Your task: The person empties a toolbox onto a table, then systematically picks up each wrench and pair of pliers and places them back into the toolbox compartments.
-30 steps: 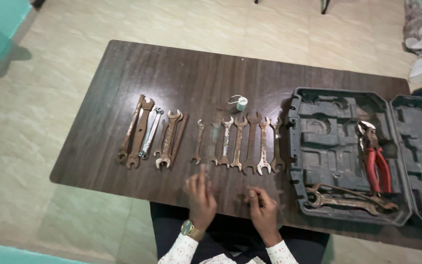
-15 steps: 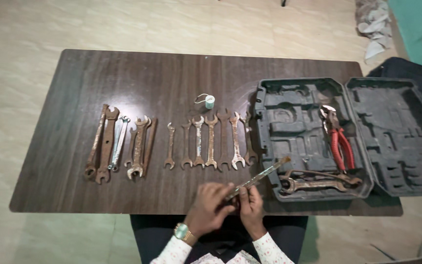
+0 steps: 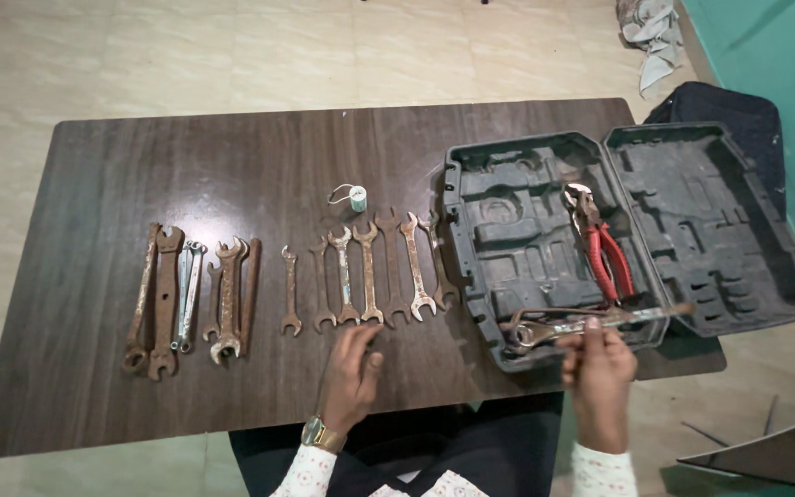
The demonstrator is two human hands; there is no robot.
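My right hand (image 3: 597, 364) holds a long thin metal tool (image 3: 641, 316) over the front edge of the open grey tool case (image 3: 692, 207), just above some rusty spanners (image 3: 540, 331) lying in the case. My left hand (image 3: 351, 373) rests on the dark wooden table (image 3: 232, 161) with its fingers loosely apart and nothing in it, just below a row of rusty spanners (image 3: 370, 267). Red-handled pliers (image 3: 604, 244) lie in the case. A second group of rusty spanners (image 3: 190, 294) lies at the table's left.
A small roll of white tape (image 3: 356, 196) sits behind the spanner row. A dark bag (image 3: 729, 110) stands on the floor behind the case, and a crumpled cloth (image 3: 650, 32) lies further back. The floor is pale tile.
My right hand has carried the thin metal tool from in front of me to the right, over the case. My left hand has let go and dropped to the table.
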